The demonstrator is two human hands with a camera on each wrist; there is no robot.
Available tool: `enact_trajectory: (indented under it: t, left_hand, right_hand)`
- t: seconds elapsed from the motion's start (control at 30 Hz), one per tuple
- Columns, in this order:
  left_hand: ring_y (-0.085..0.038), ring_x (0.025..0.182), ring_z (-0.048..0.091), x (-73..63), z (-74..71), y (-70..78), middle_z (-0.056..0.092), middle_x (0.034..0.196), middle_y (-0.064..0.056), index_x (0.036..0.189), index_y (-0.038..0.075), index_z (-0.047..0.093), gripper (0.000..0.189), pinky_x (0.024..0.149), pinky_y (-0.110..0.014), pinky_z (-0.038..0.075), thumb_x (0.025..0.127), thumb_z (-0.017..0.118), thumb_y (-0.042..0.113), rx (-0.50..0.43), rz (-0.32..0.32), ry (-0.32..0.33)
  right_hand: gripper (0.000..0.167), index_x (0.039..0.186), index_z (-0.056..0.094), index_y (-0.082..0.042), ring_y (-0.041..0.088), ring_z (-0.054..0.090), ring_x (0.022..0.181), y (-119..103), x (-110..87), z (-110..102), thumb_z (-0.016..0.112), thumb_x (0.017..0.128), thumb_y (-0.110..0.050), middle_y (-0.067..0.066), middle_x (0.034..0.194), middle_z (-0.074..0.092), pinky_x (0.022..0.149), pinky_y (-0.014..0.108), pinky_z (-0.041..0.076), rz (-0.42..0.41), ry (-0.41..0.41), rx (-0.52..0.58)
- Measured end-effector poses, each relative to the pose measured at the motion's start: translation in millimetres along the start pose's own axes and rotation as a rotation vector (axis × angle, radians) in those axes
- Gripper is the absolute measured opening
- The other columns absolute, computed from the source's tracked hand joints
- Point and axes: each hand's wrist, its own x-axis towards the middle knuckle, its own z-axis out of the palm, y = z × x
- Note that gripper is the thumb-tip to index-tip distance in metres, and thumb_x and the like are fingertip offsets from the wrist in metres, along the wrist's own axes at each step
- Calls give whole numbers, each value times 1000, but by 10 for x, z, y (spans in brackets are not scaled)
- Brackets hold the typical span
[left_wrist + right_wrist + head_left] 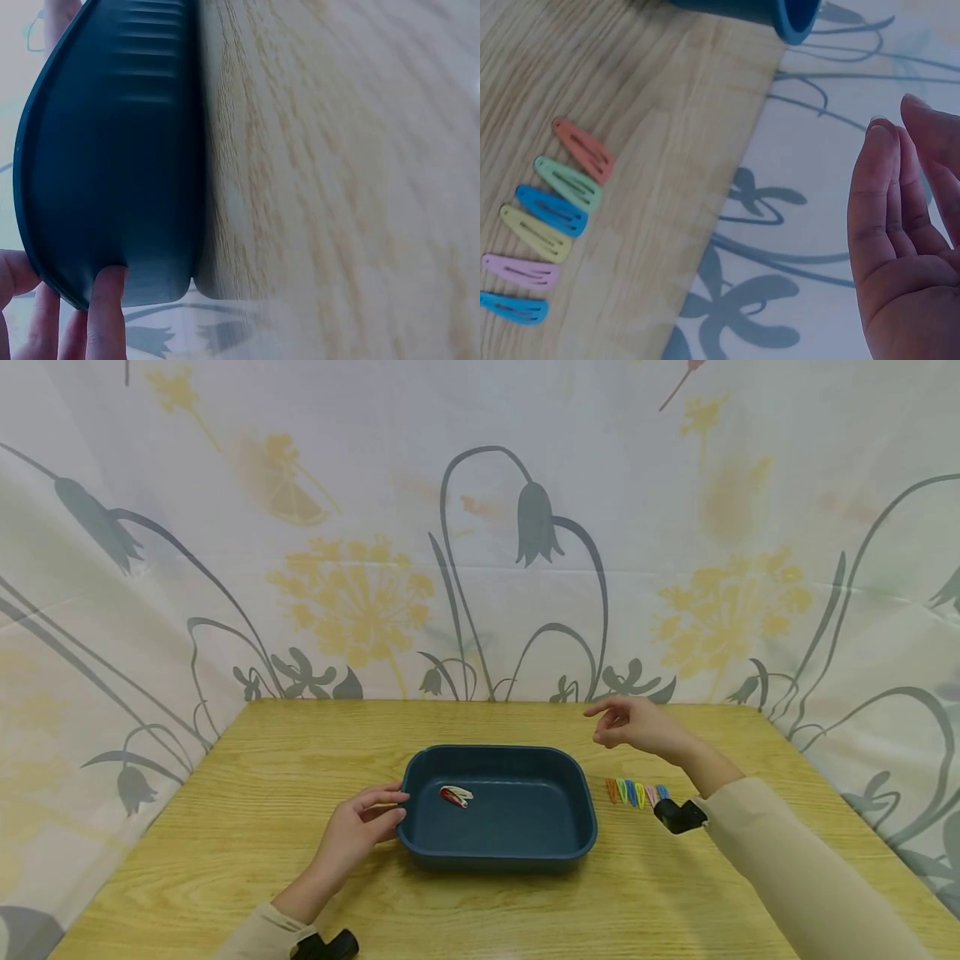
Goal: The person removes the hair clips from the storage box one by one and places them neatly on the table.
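A dark blue plastic bin (pixel 495 818) sits on the wooden table. Inside it, toward the left, lie a red hair clip (pixel 453 797) and a whitish hair clip (pixel 462 792), overlapping. My left hand (pixel 360 825) holds the bin's left end, its fingers at the rim and against the outer wall (pixel 142 180). Over the table beyond the bin's right end, my right hand (pixel 633 724) is raised with loosely bent fingers and nothing between them. Below it, several snap hair clips lie in a row, from an orange clip (pixel 583 148) to a blue clip (pixel 514 308).
The row of clips runs along the table (pixel 300 752) just right of the bin. Behind the table's far edge hangs a pale cloth (pixel 487 568) printed with grey and yellow flowers. Black wrist cameras (pixel 678 817) are strapped over the sleeves.
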Motion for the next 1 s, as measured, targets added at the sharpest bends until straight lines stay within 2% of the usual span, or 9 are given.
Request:
enact_trajectory:
  t: [0.5,0.67,0.77,0.9,1.0]
  left_hand:
    - [-29,103,60,-4,-12,2,51,129,-15,110,-7,64,24,75,-33,56,86,62,-3,-11,0,-9]
    - [-29,103,60,2,-13,-8,51,129,-16,110,-8,64,24,75,-33,56,86,62,-3,-15,3,-10]
    - [-29,103,60,7,-12,-17,51,129,-16,110,-8,64,24,75,-33,56,86,61,-4,-14,5,-12]
    - [-29,103,60,10,-12,-23,51,129,-16,110,-8,64,24,75,-33,56,86,62,-4,-13,7,-12]
    - [-29,103,60,9,-15,-24,51,129,-16,110,-8,64,24,75,-33,56,86,62,-3,-13,8,-10]
  right_hand:
    - [35,121,56,2,23,61,76,-306,285,281,63,87,-3,12,88,61,74,35,54,-61,-63,11]
    - [35,121,56,1,33,61,80,-402,371,411,63,86,-1,11,86,61,74,35,54,-73,-94,43]
    - [35,120,57,1,40,59,83,-439,412,492,64,86,-2,10,86,61,76,39,54,-88,-113,59]
    - [36,119,58,0,41,59,84,-483,475,602,66,85,-3,9,85,62,76,41,53,-109,-134,52]
    - [35,119,58,0,41,59,84,-526,519,688,65,85,-2,8,84,61,75,38,54,-120,-156,49]
